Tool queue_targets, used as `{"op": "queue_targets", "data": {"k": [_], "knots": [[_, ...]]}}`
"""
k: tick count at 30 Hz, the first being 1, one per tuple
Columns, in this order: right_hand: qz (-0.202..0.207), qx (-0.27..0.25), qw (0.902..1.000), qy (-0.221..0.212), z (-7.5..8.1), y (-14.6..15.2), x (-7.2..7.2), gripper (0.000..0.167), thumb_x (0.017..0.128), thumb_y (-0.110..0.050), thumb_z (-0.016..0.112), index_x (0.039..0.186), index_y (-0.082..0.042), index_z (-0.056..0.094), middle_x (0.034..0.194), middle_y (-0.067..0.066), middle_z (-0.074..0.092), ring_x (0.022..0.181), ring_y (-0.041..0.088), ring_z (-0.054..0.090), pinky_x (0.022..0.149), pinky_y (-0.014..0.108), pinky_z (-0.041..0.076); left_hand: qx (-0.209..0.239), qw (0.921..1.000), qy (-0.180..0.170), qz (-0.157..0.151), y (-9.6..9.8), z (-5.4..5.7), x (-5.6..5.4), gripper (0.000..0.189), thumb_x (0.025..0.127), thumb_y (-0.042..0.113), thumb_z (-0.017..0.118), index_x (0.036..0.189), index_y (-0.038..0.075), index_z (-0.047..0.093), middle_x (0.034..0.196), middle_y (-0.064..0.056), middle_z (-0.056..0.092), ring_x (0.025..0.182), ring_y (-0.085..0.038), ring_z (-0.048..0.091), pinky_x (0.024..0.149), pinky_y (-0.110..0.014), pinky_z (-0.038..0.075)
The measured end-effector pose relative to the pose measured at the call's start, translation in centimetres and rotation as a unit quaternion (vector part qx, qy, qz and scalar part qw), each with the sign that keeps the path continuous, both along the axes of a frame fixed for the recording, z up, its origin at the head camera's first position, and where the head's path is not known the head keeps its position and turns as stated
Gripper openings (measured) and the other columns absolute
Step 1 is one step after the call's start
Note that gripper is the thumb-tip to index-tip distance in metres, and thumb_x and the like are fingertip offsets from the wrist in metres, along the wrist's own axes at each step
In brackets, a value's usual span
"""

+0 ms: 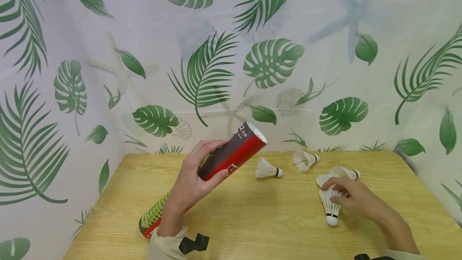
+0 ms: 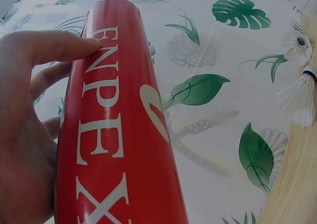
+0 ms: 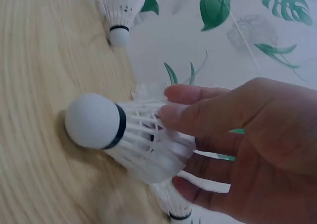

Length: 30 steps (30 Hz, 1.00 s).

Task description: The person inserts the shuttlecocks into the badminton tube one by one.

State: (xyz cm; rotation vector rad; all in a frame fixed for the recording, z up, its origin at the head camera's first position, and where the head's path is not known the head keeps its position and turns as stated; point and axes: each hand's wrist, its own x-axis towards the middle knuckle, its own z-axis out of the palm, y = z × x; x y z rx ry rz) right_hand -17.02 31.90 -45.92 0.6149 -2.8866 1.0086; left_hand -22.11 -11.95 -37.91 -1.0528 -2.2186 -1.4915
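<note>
Fingers (image 1: 213, 144) of the left hand (image 1: 189, 179) wrapped round a tube (image 1: 242, 155), thumb across its front; up it slants over the desk (image 1: 231, 220), and on the red side we read ENPEX in big pale capitals, the first letter just beside the thumb tip; a pale curved mark sits alongside; past those fingers, on the dark band, a white 2 with characters too small to read; whitish at the upper end, green lattice pattern below the hand; and across to the right hand (image 1: 361, 200), thumb and fingers pinching the feathered skirt of a white shuttlecock (image 1: 329, 203), black-banded, rounded tip towards the person; another shuttlecock (image 1: 344, 172) lies just beyond these fingers; a third shuttlecock (image 1: 303, 161) and fourth shuttlecock (image 1: 267, 169) lie between the hands, farther back.
</note>
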Motion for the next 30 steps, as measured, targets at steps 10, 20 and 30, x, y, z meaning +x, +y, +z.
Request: {"op": "queue_targets", "data": {"k": [10, 20, 30], "knots": [[0.019, -0.047, 0.9979, -0.04, 0.4, -2.7, -0.5, 0.023, 0.097, -0.006, 0.068, 0.119, -0.011, 0.067, 0.108, 0.006, 0.07, 0.093, 0.017, 0.068, 0.073, 0.032, 0.055, -0.004, 1.0, -0.007, -0.002, 0.2, 0.1, 0.1, 0.058, 0.091, 0.016, 0.076, 0.145, 0.027, 0.057, 0.138, 0.006, 0.056, 0.119, -0.019, 0.055, 0.088, -0.041, 0.056], [-0.03, -0.112, 0.9924, 0.042, 1.8, -4.6, 0.1, 0.016, 0.097, -0.002, 0.067, 0.11, -0.01, 0.074, 0.108, 0.006, 0.073, 0.093, 0.006, 0.07, 0.075, 0.027, 0.058, -0.006, 1.0, -0.006, -0.004, 0.1, 0.0, 0.0, 0.058, 0.091, 0.017, 0.076, 0.145, 0.026, 0.057, 0.138, 0.005, 0.056, 0.118, -0.02, 0.055, 0.087, -0.041, 0.056], [-0.079, -0.167, 0.9778, 0.099, 4.7, -5.9, 0.9, 0.026, 0.099, -0.002, 0.066, 0.124, -0.007, 0.071, 0.118, 0.014, 0.072, 0.097, 0.001, 0.069, 0.073, 0.019, 0.055, -0.012, 0.9999, -0.001, 0.0, 0.2, -0.1, 0.0, 0.058, 0.091, 0.017, 0.076, 0.145, 0.027, 0.058, 0.136, 0.006, 0.057, 0.117, -0.019, 0.056, 0.087, -0.041, 0.056]]}}
